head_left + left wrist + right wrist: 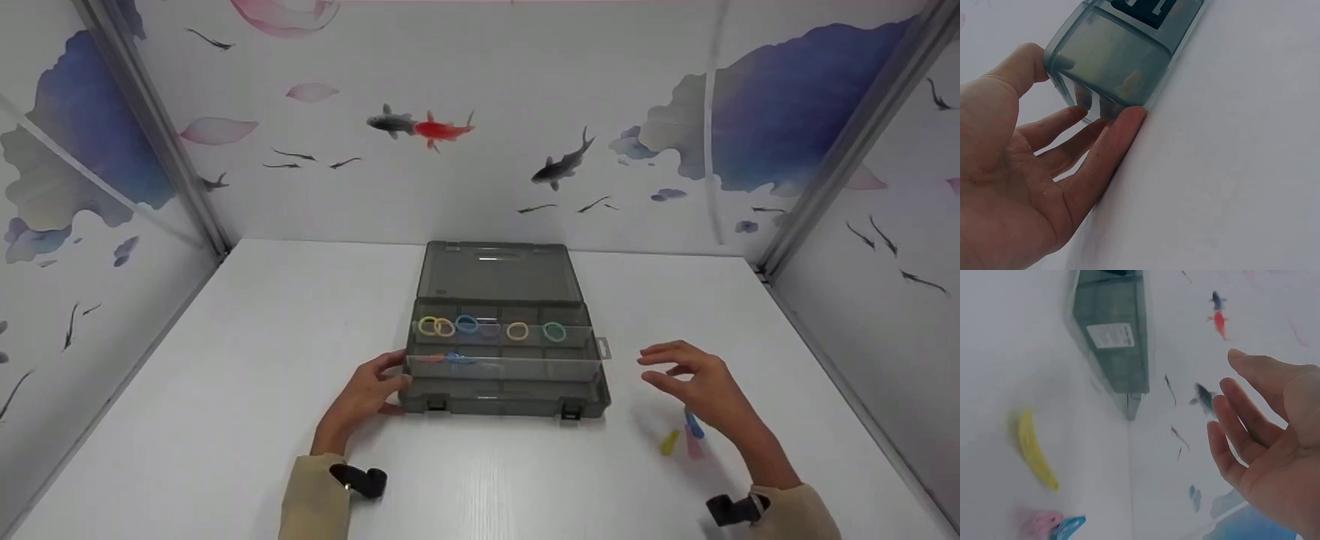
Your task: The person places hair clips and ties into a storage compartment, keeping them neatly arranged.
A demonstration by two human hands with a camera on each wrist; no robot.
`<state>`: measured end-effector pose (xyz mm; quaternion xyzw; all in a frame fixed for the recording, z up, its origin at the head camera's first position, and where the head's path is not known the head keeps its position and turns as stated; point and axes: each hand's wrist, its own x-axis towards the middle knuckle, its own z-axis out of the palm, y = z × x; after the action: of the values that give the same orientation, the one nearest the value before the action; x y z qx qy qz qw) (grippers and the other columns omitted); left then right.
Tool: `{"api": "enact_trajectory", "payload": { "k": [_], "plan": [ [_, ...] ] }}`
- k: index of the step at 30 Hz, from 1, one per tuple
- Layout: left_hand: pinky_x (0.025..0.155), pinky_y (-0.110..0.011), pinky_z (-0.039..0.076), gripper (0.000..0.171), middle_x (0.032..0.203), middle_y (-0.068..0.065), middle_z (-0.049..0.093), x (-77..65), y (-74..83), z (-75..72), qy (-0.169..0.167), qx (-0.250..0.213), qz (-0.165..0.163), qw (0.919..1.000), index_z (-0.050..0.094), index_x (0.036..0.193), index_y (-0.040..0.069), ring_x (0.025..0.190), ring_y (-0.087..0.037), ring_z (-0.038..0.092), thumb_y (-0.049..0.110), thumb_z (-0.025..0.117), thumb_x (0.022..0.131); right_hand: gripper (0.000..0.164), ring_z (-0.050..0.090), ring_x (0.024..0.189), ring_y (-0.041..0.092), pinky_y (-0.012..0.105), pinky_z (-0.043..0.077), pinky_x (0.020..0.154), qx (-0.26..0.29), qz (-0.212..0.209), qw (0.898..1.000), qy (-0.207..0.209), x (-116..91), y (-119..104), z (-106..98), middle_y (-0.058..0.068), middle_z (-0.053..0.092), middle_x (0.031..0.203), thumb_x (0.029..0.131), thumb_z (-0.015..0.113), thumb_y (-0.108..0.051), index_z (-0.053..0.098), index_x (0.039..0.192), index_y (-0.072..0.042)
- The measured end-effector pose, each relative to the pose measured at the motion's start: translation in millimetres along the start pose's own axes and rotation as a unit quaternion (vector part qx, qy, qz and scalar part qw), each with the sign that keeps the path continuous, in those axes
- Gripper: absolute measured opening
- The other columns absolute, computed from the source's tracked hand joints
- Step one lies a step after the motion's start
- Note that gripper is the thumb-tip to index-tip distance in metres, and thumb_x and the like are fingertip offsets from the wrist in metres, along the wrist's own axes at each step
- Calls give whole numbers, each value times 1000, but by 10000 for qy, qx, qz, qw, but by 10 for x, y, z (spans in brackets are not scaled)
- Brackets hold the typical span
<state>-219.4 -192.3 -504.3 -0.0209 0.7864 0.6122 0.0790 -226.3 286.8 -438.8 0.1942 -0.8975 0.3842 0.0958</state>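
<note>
An open grey see-through compartment box stands on the white table, its lid laid back. My left hand grips its front left corner; in the left wrist view the thumb is at one edge and the fingers lie along the side. Coloured rings, among them an orange one and a green one, sit in the back compartments. My right hand hovers right of the box, fingers loosely bent, holding nothing. Below it lie small yellow, pink and blue pieces.
An orange piece and a blue piece lie in a middle compartment row. A clear tab juts from the box's right side. Printed panels with fish enclose the table at the back and both sides.
</note>
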Motion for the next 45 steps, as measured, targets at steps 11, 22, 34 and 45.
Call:
{"api": "enact_trajectory", "payload": {
  "k": [11,22,34,45],
  "plan": [
    [82,-44,62,56,156,-16,43,-6,-27,-8,51,34,-117,9999,43,151,9,132,-38,54,13,59,97,34,59,106,-7,17,54,82,-102,542,9962,-674,-275,482,-265,12,66,127,90,75,-26,72,120,-10],
    [85,-46,61,56,157,-18,41,-27,8,-65,-14,19,-82,10000,43,151,8,133,-38,52,14,58,98,35,60,109,0,18,53,83,-83,577,9857,-1582,-245,848,-434,20,61,133,94,70,-23,69,126,-9],
    [84,-46,62,56,155,-18,43,-14,28,-39,-75,-16,-73,9999,43,151,8,132,-37,53,12,58,98,28,56,115,13,40,52,95,-561,314,9713,-2291,-108,928,-432,12,60,128,90,71,-13,75,117,-18],
    [86,-46,61,56,158,-18,40,-16,26,-20,-142,-9,-116,9998,43,152,9,131,-35,53,14,59,98,11,54,107,7,25,53,86,-715,444,9763,-1995,-261,971,-477,8,63,116,86,78,-18,80,96,-22]
  ]
}}
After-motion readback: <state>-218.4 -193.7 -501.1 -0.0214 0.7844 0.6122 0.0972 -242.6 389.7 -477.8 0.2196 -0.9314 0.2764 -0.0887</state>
